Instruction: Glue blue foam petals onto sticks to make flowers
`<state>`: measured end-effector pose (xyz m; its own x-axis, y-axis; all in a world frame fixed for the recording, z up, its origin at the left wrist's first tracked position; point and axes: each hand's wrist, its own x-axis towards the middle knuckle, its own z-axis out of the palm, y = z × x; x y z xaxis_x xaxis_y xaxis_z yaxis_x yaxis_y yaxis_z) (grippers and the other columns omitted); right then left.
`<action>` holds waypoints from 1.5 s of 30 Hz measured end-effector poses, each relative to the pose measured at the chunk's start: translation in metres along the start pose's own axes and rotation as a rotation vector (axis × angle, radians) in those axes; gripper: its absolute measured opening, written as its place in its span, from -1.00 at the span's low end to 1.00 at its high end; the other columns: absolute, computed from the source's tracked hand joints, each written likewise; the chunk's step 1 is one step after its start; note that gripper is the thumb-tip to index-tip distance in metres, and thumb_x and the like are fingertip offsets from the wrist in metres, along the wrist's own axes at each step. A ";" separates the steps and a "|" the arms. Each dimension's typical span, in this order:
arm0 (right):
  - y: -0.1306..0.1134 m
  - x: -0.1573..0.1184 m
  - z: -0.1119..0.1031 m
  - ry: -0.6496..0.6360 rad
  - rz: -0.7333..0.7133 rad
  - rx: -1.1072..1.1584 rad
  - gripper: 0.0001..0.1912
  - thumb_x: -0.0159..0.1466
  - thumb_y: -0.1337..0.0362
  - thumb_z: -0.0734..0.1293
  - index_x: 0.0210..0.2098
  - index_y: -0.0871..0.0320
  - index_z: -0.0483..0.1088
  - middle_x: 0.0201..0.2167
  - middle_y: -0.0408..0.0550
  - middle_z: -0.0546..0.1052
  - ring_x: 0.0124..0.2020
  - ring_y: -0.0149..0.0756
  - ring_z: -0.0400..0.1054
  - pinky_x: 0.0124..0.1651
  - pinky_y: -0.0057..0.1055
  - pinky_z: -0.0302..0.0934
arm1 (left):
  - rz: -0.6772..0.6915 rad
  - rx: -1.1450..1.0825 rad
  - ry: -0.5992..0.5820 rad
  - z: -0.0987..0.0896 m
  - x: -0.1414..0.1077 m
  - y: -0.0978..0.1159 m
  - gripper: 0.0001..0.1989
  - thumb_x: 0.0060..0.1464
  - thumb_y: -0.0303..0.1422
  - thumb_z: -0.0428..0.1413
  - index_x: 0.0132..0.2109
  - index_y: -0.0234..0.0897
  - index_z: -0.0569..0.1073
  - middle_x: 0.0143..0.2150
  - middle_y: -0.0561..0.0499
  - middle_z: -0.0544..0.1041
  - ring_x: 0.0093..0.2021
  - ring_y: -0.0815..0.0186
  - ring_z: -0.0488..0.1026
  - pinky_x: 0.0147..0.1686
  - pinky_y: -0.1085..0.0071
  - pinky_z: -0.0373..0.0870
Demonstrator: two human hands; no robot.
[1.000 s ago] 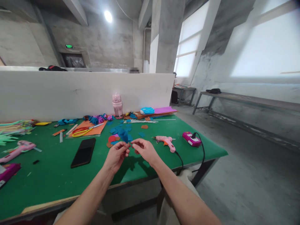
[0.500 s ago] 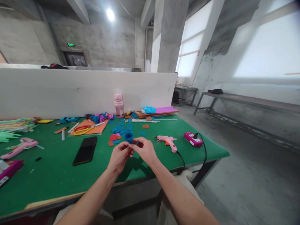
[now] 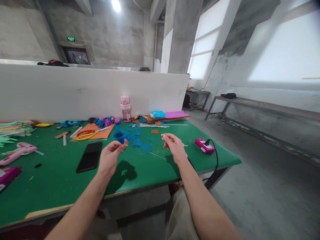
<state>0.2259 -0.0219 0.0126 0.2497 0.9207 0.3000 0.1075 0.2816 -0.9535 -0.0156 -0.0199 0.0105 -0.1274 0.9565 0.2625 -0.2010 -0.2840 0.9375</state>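
Note:
My left hand is closed on a blue cup-shaped felt-like piece, held above the table with its opening up. My right hand is apart from it on the right, thumb and fingertips pinched together; whatever they hold is too small to make out. Behind that hand the pink glue gun is mostly hidden. Between my hands a flat blue piece lies on the green table, and a thin pale strand runs from it towards the right. More blue cut pieces are scattered just beyond.
A black phone lies left of my left hand. Yellow-and-red-handled scissors rest on an orange sheet. A pink bottle stands at the back. Right of my right hand sits a purple box with a black cord.
My hands have parted: the left moved left with the blue cup-shaped piece, the right moved right, over the glue gun. The flat blue piece and strand now show between them.

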 end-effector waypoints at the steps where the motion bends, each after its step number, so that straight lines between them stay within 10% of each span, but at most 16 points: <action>1: 0.003 0.004 -0.001 -0.010 -0.008 -0.052 -0.61 0.10 0.01 0.26 -0.27 0.21 0.41 -0.42 -0.08 0.46 -0.59 -0.48 0.22 -0.49 -0.49 0.17 | 0.008 0.004 0.008 -0.004 0.002 0.001 -0.78 -0.30 -0.34 0.29 -0.53 -0.33 0.41 -0.55 0.07 0.46 -0.51 0.45 0.34 -0.47 0.53 0.25; 6: 0.022 0.023 0.023 -0.307 -0.113 -0.721 -0.78 0.18 0.21 0.20 -0.39 0.17 0.44 -0.46 -0.12 0.50 -0.49 -0.42 0.31 -0.40 -0.50 0.15 | -0.001 -0.035 0.019 -0.012 0.002 0.002 -0.77 -0.30 -0.32 0.29 -0.50 -0.33 0.40 -0.53 0.04 0.47 -0.47 0.38 0.39 -0.43 0.47 0.31; 12: 0.044 0.034 0.052 -0.353 -0.089 -0.969 -0.89 0.11 0.35 0.27 -0.51 0.18 0.42 -0.43 -0.02 0.51 -0.34 -0.29 0.35 -0.29 -0.45 0.11 | -0.034 -0.173 -0.039 -0.006 -0.001 0.007 -0.77 -0.22 -0.33 0.25 -0.41 -0.31 0.38 -0.57 0.11 0.41 -0.52 0.43 0.37 -0.44 0.47 0.31; 29: 0.057 0.064 0.116 -0.486 -0.137 -1.107 -0.62 0.02 0.05 0.32 -0.21 0.09 0.36 -0.27 -0.07 0.47 -0.30 -0.29 0.32 -0.38 -0.49 0.05 | 0.076 -0.089 -0.097 -0.011 0.006 0.003 -0.84 -0.02 -0.35 0.12 -0.32 -0.24 0.26 -0.54 0.12 0.41 -0.55 0.47 0.27 -0.55 0.54 0.16; 45: 0.051 0.072 0.114 -0.413 -0.093 -1.061 -0.81 0.00 0.42 0.23 -0.54 0.18 0.49 -0.41 0.05 0.55 -0.32 -0.23 0.41 -0.32 -0.49 0.15 | 0.067 -0.138 -0.119 0.000 0.001 0.026 -0.82 -0.03 -0.35 0.12 -0.30 -0.23 0.25 -0.55 0.12 0.40 -0.59 0.48 0.26 -0.60 0.55 0.16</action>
<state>0.1396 0.0892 -0.0178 -0.1164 0.9821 0.1484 0.9169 0.1637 -0.3640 -0.0209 -0.0265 0.0349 -0.0304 0.9341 0.3558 -0.3285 -0.3456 0.8790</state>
